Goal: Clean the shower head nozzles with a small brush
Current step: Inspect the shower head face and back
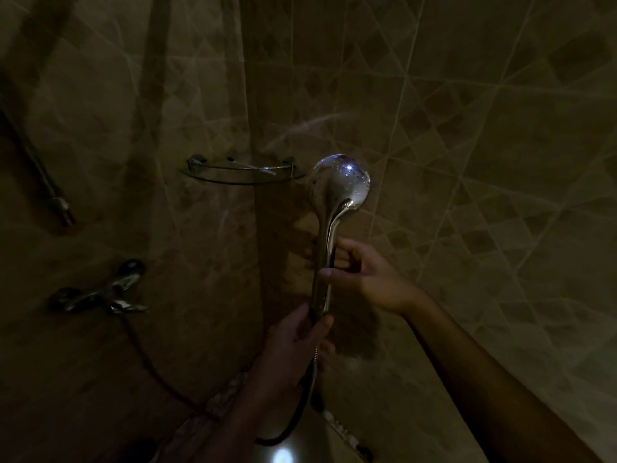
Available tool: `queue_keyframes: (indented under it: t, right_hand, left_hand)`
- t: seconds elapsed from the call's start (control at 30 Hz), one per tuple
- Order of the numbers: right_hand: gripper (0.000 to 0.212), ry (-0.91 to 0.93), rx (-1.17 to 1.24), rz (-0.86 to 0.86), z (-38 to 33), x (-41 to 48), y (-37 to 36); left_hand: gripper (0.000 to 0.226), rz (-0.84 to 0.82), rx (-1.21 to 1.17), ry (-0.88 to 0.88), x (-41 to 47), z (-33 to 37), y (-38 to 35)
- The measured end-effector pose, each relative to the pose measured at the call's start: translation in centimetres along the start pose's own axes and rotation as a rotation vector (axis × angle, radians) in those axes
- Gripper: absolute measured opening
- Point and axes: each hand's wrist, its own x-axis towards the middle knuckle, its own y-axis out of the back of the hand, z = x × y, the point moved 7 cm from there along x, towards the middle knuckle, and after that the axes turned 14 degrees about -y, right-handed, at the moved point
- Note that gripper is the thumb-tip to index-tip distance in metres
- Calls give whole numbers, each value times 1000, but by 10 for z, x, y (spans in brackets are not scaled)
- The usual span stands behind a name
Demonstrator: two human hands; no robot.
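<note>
Shower head (pixel 339 185) upright, back facing camera, handle in both hands

Shower head (pixel 339 182) glossy chrome metal; corner shelf (pixel 240 173) clear glass; wall tiles (pixel 467 128) smooth, matt.

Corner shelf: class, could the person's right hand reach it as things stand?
Probably not right away: the right hand is gripping the shower head handle. The corner shelf sits just left with nothing between, so letting go should open the way.
</note>
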Motion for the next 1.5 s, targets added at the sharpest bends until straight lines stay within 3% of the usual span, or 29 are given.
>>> queue_keyframes:
  t: [0.17, 0.3, 0.43, 0.57, 0.73, 0.87, 1.07, 1.3, 1.4, 1.5]
  right_hand:
    - [48, -32, 44, 30, 8, 1, 1]
    - [30, 11, -41, 29, 3, -4, -3]
    - [40, 10, 47, -38, -3, -6, -4]
    - [29, 23, 32, 37, 0, -1, 0]
    - [28, 35, 54, 9, 2, 1, -2]
    - [36, 2, 62, -49, 2, 2, -4]
    - [46, 104, 78, 39, -4, -1, 1]
    - [43, 54, 159, -45, -3, 1, 1]
    - [33, 88, 91, 28, -6, 5, 0]
    - [24, 124, 54, 34, -9, 6, 1]
  left_hand:
    - [9, 10, -10, 16, 0, -6, -3]
    - [13, 30, -16, 26, 0, -10, -3]
    - [17, 30, 6, -6, 1, -2, 1]
    - [9, 42, 23, 12, 3, -7, 3]
    - [30, 54, 61, 58, 2, -17, 4]
    - [15, 46, 71, 27, 4, -14, 7]
    - [11, 28, 30, 21, 3, -11, 1]
    - [26, 63, 9, 27, 6, -13, 5]
    - [5, 21, -1, -15, 9, -9, 4]
    - [6, -2, -5, -43, 10, -4, 5]
